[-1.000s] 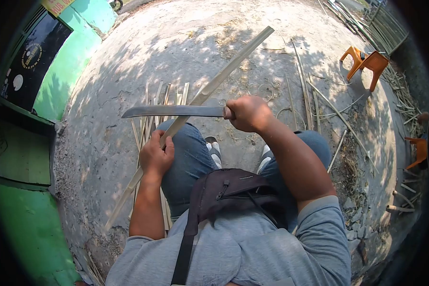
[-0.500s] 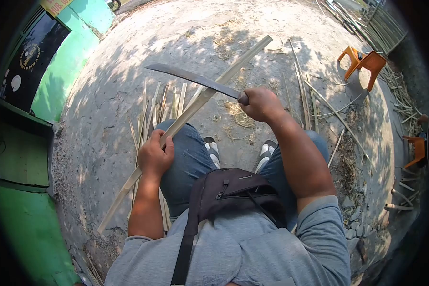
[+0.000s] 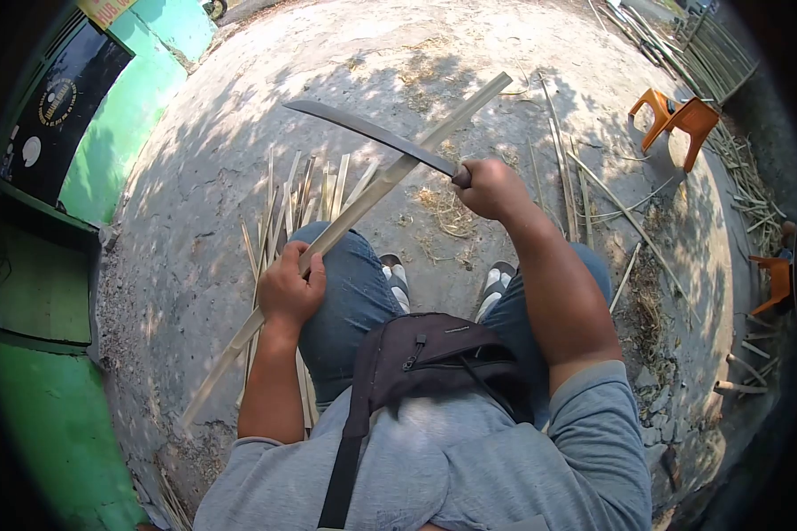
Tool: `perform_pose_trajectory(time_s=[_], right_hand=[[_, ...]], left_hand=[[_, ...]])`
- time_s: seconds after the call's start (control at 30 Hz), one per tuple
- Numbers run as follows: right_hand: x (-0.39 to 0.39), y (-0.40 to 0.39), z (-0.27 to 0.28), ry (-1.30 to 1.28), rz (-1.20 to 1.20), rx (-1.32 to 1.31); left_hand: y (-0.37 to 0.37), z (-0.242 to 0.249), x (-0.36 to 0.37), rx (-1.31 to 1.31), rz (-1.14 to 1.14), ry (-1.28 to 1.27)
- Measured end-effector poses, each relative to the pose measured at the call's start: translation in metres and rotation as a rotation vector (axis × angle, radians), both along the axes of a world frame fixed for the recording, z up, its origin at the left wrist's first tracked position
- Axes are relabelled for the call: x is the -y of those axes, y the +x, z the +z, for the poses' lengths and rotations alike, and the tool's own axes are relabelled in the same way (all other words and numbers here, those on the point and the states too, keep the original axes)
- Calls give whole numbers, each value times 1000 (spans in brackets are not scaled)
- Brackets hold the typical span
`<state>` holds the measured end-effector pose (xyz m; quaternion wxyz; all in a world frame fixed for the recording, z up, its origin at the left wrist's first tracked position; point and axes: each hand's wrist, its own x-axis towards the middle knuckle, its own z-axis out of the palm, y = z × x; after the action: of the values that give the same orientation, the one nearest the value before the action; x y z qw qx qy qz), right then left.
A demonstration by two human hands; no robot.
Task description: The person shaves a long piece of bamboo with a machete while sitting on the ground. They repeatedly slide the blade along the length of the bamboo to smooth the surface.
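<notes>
My left hand (image 3: 292,285) is closed around a long, pale split-bamboo strip (image 3: 354,212), near my left knee. The strip slants from lower left to upper right across the view. In my right hand (image 3: 494,188) is the dark handle of a machete (image 3: 363,128). Its long blade points to the upper left and lies across the upper part of the strip, apparently touching it. The fingers of my right hand wrap the handle and partly hide it.
Several cut strips (image 3: 314,190) lie on the ground beyond and beside my left knee. Thin shavings (image 3: 452,217) are scattered ahead of my feet. Long bamboo pieces (image 3: 565,177) lie to the right. An orange plastic chair (image 3: 689,122) is at the upper right, a green wall (image 3: 53,425) at the left.
The machete and my right hand have moved slightly to the right along the strip, the blade tip a little higher. My left hand keeps its hold almost unmoved.
</notes>
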<state>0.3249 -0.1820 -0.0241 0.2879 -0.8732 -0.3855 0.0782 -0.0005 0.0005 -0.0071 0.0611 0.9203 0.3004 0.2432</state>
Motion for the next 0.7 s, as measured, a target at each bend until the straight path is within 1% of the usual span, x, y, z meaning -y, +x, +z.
perform_pose_trajectory(time_s=[0.03,0.13,0.23,0.33,0.37,0.47,0.57,0.67,0.7], right_hand=[[1,2,0,-32,18,7],[6,-6,1,-14,21,59],[4,-19,0,1,115,84],[-3,-35,11,-92,254,113],[-7,-41,18,-164,276,101],[-14,-50,29,-250,303,93],[-14,-40,31,-287,234,111],[-4,-20,22,-193,145,63],[-5,-15,20,-173,80,36]], left_hand=[[0,1,0,-7,-1,6],[2,4,2,-23,-4,18],[2,4,2,-40,-2,6],[2,6,3,-37,9,-21],[2,4,2,-28,11,-22],[1,1,3,-11,19,-36],[1,1,3,-11,39,-38],[1,3,4,-17,44,-38],[1,4,5,-19,43,-38]])
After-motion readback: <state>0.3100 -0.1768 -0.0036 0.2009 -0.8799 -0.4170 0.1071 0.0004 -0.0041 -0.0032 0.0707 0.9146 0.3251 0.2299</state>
